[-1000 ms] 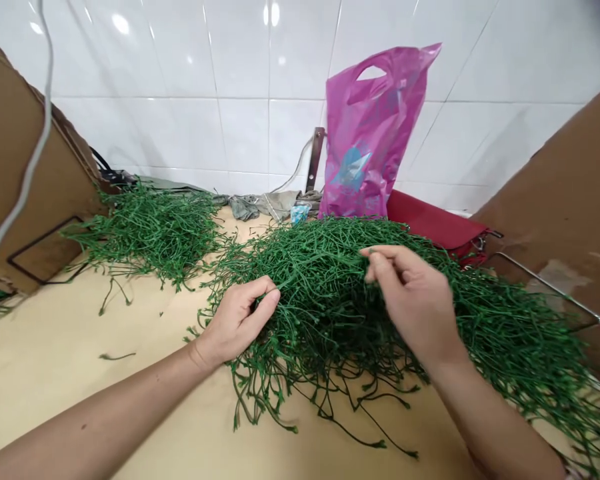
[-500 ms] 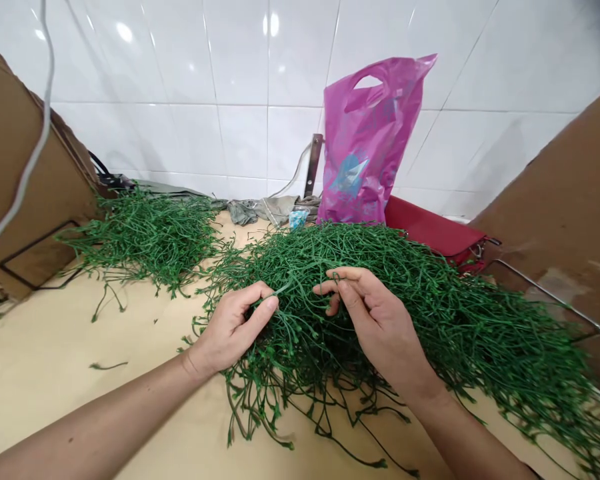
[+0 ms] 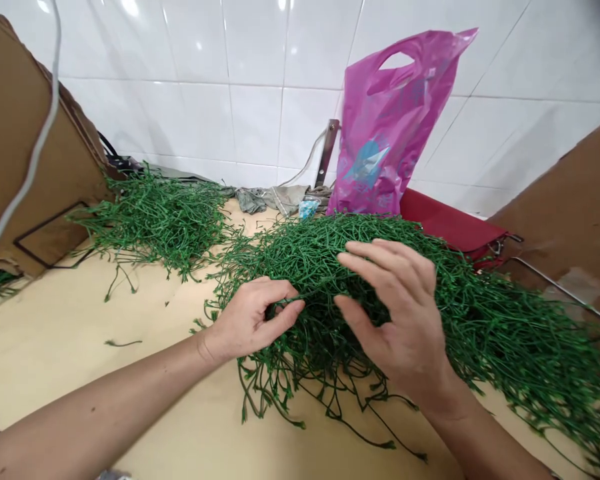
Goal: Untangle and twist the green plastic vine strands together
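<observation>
At centre, the left hand (image 3: 256, 316) pinches a green stem (image 3: 312, 293), apparently steadying it. Beside it, the right hand (image 3: 405, 317) spreads wide, empty.

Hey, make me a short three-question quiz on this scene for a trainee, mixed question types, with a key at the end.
1. True or false: the right hand, seen against the large pile of green stems, has its thumb spread apart from its fingers.

2. In this view, what stands between the metal bracket and the red item?
A) a wooden crate
B) a pink bag
C) a glass bottle

3. Which hand is nearer the smaller pile of green stems?

Key
1: True.
2: B.
3: The left hand.
</observation>
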{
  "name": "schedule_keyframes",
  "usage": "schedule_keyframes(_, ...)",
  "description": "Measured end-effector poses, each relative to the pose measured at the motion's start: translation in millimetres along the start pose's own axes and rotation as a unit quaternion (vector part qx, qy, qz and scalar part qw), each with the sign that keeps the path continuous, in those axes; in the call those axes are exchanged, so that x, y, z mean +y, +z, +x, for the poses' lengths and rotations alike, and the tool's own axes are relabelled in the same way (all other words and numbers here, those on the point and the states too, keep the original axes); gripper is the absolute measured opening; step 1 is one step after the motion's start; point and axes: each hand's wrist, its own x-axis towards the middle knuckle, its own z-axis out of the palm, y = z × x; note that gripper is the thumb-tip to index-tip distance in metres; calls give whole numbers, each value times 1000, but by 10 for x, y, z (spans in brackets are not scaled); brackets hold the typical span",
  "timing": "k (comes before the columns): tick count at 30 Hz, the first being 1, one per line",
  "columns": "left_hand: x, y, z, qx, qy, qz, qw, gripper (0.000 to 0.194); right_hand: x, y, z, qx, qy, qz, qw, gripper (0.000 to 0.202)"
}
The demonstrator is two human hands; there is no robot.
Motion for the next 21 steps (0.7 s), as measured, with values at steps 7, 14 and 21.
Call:
schedule_keyframes(7,12,5,16,-2,-10,33,999,26,10,99,-43,-43,5,39,998,13)
schedule_keyframes(14,63,44,53,-24,21,24,999,28,65,157,-88,-31,83,38,995,15)
schedule_keyframes(21,72,101,44,-4,-39,19,999,28,137,200,-84,-36,84,66,994,15)
